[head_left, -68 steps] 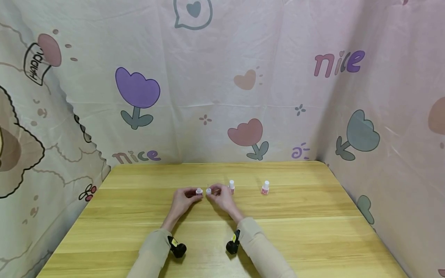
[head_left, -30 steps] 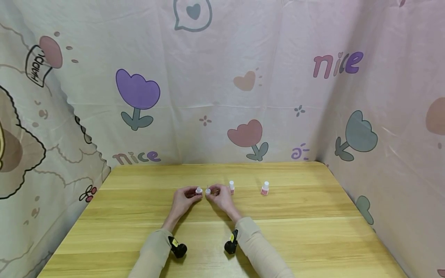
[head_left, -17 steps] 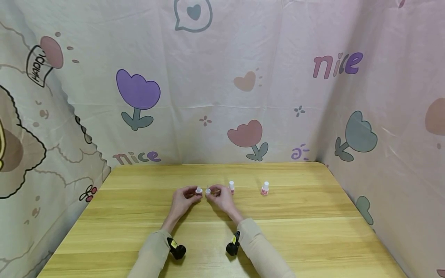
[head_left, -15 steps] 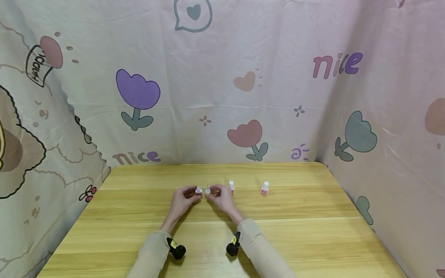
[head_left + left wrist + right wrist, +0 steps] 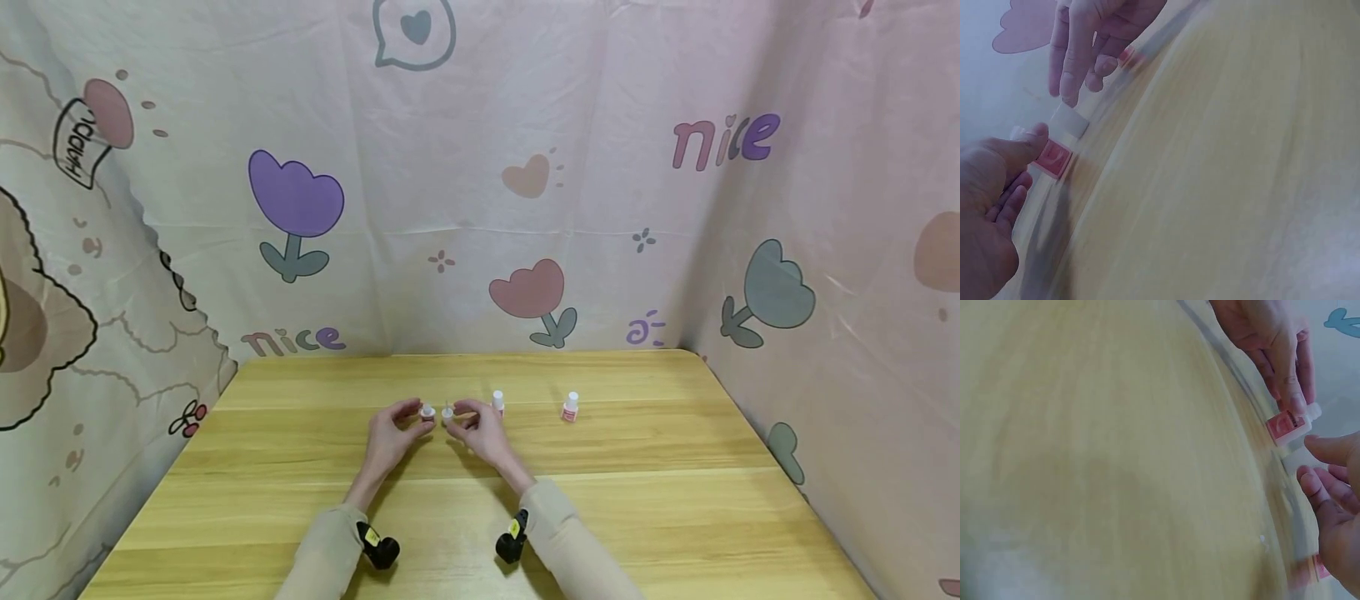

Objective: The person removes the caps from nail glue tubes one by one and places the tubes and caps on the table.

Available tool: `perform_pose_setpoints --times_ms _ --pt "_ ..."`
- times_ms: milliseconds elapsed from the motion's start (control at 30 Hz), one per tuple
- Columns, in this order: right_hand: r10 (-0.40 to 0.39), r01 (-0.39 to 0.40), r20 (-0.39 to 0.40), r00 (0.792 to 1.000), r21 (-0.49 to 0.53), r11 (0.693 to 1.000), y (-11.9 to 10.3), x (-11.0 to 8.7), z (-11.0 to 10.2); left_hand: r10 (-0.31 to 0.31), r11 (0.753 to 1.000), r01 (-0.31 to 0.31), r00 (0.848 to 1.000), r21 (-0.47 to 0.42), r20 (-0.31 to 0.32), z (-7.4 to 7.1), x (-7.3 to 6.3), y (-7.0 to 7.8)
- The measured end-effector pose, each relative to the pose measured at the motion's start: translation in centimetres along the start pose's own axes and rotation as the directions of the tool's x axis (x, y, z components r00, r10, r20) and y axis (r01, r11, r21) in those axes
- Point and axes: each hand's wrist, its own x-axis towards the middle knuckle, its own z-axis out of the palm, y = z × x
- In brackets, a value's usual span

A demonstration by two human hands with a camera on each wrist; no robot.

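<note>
A small white bottle (image 5: 427,415) with a red label and a bare white nozzle stands on the table. Its white cap (image 5: 447,415) stands beside it, upside down, with a thin pin pointing up. My left hand (image 5: 387,435) is around the bottle's left side, thumb and index finger spread apart; in the left wrist view the thumb overlaps the bottle's label (image 5: 1055,159). At the cap's right, my right hand (image 5: 482,429) has its thumb and fingers parted. In the right wrist view the cap shows pale beyond that gap, partly hidden.
A second capped bottle (image 5: 498,402) stands just behind my right hand, partly covered by it. Farther right is a third capped bottle (image 5: 570,407). The wooden table (image 5: 660,500) ends at a patterned cloth (image 5: 420,283) at the back.
The fingers of both hands have loosened and spread from the bottle and cap. Both forearms have drawn slightly apart and back. The bottle and cap have stayed in place.
</note>
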Motion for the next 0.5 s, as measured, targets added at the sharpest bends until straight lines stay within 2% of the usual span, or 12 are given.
perform_pose_setpoints --times_ms 133,267,367,500 --pt "-0.033 0.033 0.002 0.999 0.017 0.999 0.0 -0.4 -0.3 0.002 1.0 -0.002 1.0 -0.011 -0.018 0.0 -0.3 0.3" --pt "-0.1 0.1 0.003 0.995 0.012 0.995 0.0 -0.8 -0.7 -0.004 1.0 0.005 0.999 0.004 -0.04 -0.1 -0.7 0.6" --pt "-0.091 0.09 0.011 0.996 0.013 0.996 -0.2 -1.1 -0.9 -0.007 1.0 0.008 0.998 0.026 -0.055 -0.2 -1.0 0.8" --pt "-0.041 0.04 0.023 0.999 0.045 0.998 -0.7 -1.5 -1.2 -0.002 0.999 0.004 0.997 0.034 -0.072 -0.1 -1.4 1.2"
